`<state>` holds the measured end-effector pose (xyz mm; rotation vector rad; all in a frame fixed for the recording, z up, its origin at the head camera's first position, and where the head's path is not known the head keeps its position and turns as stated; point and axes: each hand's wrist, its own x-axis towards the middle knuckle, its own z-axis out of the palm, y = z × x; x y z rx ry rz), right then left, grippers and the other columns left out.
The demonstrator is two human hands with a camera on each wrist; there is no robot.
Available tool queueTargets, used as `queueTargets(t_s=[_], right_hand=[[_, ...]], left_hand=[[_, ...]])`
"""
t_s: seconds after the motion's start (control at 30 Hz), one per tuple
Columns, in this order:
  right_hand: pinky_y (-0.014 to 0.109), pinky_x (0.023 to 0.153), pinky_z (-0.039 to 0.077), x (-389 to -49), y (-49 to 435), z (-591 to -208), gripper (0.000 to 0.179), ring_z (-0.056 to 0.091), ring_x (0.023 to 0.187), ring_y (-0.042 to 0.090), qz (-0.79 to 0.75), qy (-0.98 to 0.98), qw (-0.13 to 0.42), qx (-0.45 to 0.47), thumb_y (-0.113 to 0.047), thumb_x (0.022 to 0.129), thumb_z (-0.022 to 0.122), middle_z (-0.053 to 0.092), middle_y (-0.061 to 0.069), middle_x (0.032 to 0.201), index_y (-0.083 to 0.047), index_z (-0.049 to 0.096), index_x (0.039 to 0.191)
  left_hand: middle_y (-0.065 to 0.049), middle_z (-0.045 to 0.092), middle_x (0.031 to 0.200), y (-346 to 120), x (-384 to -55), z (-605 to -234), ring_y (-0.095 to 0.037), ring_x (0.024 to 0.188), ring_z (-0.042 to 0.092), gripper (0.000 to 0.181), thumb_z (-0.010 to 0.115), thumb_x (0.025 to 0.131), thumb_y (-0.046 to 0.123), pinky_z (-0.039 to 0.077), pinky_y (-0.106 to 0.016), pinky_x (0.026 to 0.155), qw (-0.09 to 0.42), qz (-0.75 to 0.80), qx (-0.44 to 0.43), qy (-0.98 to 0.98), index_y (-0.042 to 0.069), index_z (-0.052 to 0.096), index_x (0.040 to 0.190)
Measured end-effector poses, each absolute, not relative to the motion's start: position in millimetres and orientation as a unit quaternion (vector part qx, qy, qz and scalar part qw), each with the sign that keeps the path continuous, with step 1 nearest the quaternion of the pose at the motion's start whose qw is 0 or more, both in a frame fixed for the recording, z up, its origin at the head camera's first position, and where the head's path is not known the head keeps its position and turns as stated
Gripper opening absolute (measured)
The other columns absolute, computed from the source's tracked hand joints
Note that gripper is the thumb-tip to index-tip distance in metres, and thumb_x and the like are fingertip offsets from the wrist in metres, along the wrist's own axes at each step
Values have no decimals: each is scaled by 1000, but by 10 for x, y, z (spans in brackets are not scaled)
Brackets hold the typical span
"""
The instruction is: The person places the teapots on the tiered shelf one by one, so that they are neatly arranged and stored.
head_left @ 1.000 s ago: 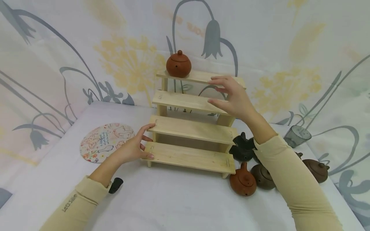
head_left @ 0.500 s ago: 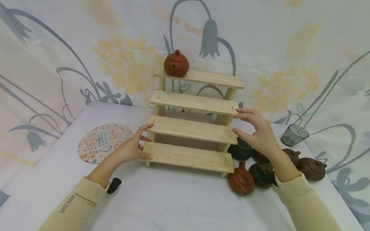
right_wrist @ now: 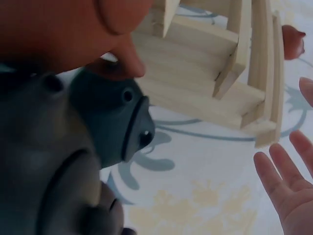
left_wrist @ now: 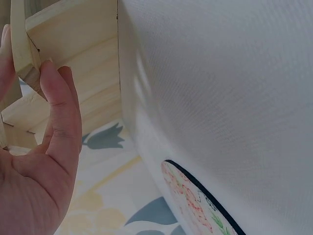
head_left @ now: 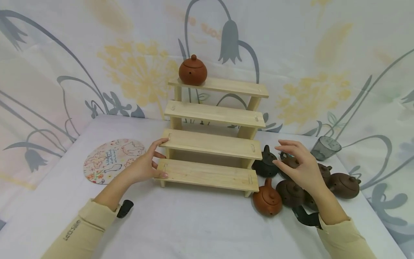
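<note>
A four-tier wooden display stand (head_left: 213,142) occupies the middle of the table. My left hand (head_left: 142,166) grips its left end; the left wrist view shows fingers (left_wrist: 59,105) curled at a board's edge, with the thumb on the other side. On the top tier, toward the left, sits a reddish-brown teapot (head_left: 193,72). My right hand (head_left: 302,167) is in the air over a group of teapots, fingers loosely bent and holding nothing. Below it lie an orange-brown teapot (head_left: 267,198), a black teapot (head_left: 265,163) and several dark brown teapots (head_left: 344,186), some partly hidden by the hand and wrist.
A round patterned mat (head_left: 110,162) lies left of the stand. Behind the teapots at the right, a grey see-through cup (head_left: 326,147) stands near the floral backdrop (head_left: 291,46). White cloth (head_left: 194,226) covers the table.
My right hand has moved from near the upper tiers down and right, to over the teapots. My left hand stays on the stand. The head view has shifted slightly.
</note>
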<state>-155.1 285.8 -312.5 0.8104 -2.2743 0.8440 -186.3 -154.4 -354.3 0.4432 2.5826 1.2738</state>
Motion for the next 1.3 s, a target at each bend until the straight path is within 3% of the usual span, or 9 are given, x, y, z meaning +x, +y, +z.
queueTargets(t_s=[0.23, 0.73, 0.9, 1.03, 1.17, 1.3], right_hand=[[11, 83, 34, -1403, 3071, -3226, 51, 45, 112, 1, 307, -868, 290, 262, 19, 57, 77, 54, -1, 121, -2, 66, 103], [10, 87, 35, -1104, 3543, -3530, 44, 45, 115, 3, 352, -869, 281, 205, 15, 67, 73, 54, 10, 122, 3, 63, 108], [10, 88, 35, -1057, 3725, -3673, 47, 44, 116, 3, 366, -876, 265, 166, 16, 66, 74, 52, 14, 123, 4, 63, 109], [9, 88, 35, -1086, 3979, -3907, 49, 44, 116, 4, 360, -885, 255, 151, 12, 67, 76, 51, 11, 125, 0, 63, 113], [7, 89, 31, -1122, 4235, -4141, 52, 42, 116, 0, 331, -901, 250, 131, 4, 69, 79, 52, 4, 127, -12, 64, 116], [5, 87, 27, -1045, 4292, -4152, 52, 41, 115, -3, 297, -919, 238, 99, -7, 70, 82, 53, -4, 124, -23, 65, 116]], left_hand=[[-25, 49, 122, -1543, -1859, -3540, -25, 76, 52, 105, 81, 71, 7, 45, -34, 61, 110, 437, 158, 879, 29, 12, 146], [-26, 48, 123, -1535, -1857, -3532, -24, 75, 51, 106, 81, 71, 6, 44, -34, 61, 110, 439, 161, 877, 29, 11, 146], [-26, 47, 124, -1531, -1854, -3517, -25, 76, 52, 105, 80, 72, 7, 44, -34, 61, 117, 442, 157, 875, 29, 10, 147], [-26, 46, 124, -1534, -1850, -3512, -25, 75, 53, 105, 80, 72, 7, 44, -34, 61, 121, 444, 154, 874, 29, 9, 147], [-26, 46, 124, -1536, -1851, -3510, -25, 76, 53, 105, 80, 72, 8, 44, -34, 62, 122, 443, 152, 875, 29, 9, 147], [-26, 45, 124, -1534, -1856, -3511, -25, 77, 53, 106, 80, 72, 8, 45, -34, 62, 124, 444, 153, 874, 30, 9, 147]])
